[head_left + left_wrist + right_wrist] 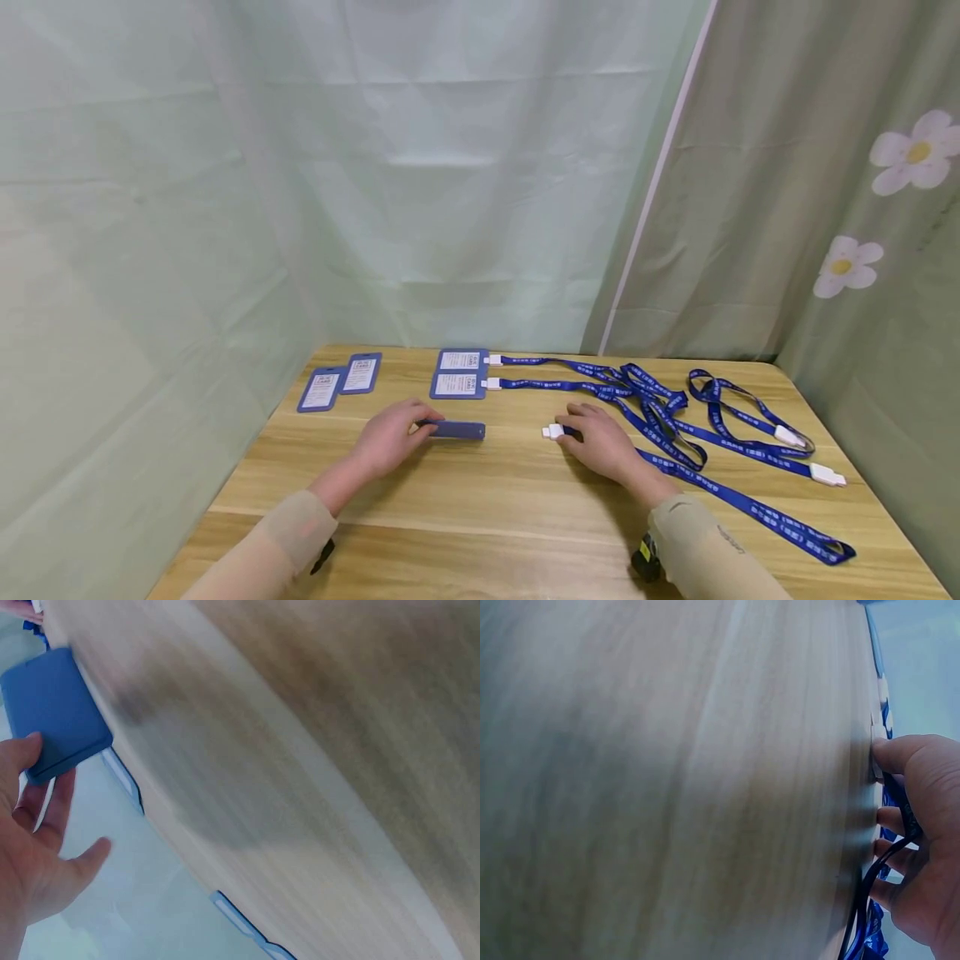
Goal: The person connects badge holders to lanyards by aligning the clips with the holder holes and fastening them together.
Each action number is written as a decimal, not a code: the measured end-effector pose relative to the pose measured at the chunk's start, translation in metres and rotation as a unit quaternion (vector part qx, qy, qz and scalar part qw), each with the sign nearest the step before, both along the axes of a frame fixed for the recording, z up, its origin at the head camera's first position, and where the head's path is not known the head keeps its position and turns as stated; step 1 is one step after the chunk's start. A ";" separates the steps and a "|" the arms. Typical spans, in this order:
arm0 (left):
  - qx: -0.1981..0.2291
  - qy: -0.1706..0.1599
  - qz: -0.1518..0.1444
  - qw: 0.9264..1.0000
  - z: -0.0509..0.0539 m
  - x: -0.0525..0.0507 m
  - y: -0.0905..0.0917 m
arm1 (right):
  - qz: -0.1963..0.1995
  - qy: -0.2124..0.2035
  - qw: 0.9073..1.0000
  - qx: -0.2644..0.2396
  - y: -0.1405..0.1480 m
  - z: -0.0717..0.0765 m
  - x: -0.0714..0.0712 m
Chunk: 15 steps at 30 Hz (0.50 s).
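My left hand (388, 437) pinches one end of a blue badge holder (459, 430) between thumb and fingers. In the left wrist view the holder's plain blue face (56, 712) is toward the camera; no card shows. To the right, my right hand (600, 442) holds a blue lanyard by its white clip (553, 432), low over the table and pointing at the holder. A gap separates clip and holder. The right wrist view shows the blue strap (902, 802) running under the palm, with the thumb on the clip end.
Behind my hands lie two badge holders (459, 385) joined to lanyards (540, 384). Two loose badge holders (319, 390) sit at the back left. More blue lanyards (750, 450) with white clips (827, 475) spread over the right of the wooden table (480, 533). Curtains (450, 208) hang behind.
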<state>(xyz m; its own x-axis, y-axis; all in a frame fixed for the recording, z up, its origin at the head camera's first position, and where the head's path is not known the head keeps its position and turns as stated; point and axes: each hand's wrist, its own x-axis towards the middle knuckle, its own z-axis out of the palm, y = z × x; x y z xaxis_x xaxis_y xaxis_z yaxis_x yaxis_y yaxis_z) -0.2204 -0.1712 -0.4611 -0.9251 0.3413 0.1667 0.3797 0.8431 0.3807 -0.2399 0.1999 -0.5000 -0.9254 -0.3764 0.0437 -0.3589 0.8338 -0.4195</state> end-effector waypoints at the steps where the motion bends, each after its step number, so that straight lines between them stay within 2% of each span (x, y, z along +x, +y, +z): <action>1: -0.010 0.018 -0.009 1.000 -0.001 0.000 0.000 | 0.000 0.000 1.000 -0.002 0.000 0.000 0.001; 3: -0.031 0.047 -0.033 0.998 -0.003 0.001 -0.001 | 0.000 -0.002 1.000 -0.005 -0.001 0.000 0.001; 6: -0.064 0.068 -0.073 0.993 -0.007 0.003 -0.002 | -0.003 -0.004 1.000 -0.002 -0.001 -0.001 0.002; 11: -0.100 0.058 -0.122 0.986 -0.010 0.007 -0.001 | -0.003 -0.005 1.000 0.003 -0.001 -0.001 0.001; 15: -0.107 0.047 -0.130 0.985 -0.015 0.010 0.001 | -0.002 -0.004 1.000 0.006 0.000 -0.002 0.000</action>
<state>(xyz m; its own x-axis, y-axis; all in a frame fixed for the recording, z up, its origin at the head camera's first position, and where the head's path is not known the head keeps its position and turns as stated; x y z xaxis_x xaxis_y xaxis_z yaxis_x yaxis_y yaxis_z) -0.2105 -0.1701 -0.4763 -0.7851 0.6019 0.1460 0.6191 0.7693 0.1577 -0.2400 0.1995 -0.5020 -0.9275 -0.3724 0.0323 -0.3519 0.8405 -0.4119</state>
